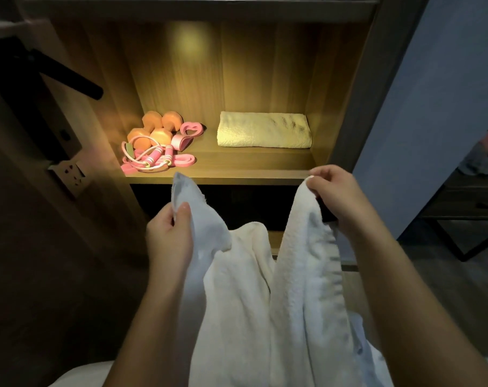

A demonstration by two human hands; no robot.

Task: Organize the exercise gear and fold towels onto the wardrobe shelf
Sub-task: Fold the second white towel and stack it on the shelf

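Both bare forearms reach forward and up from the bottom edge. The left hand (168,233) is pinched closed, thumb pressed against the index finger. The right hand (339,195) sits a bit higher, fingertips (311,180) curled in a pinch, wrist bent down.

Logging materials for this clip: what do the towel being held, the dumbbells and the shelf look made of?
White towel: soft terry cloth, going by its looped, fuzzy nap and limp drape.
Orange dumbbells: probably vinyl or neoprene coated, since they look matte and smooth with faceted ends; the core cannot be seen.
Shelf: wood-grain board, likely laminate, with even streaked grain and a low sheen.
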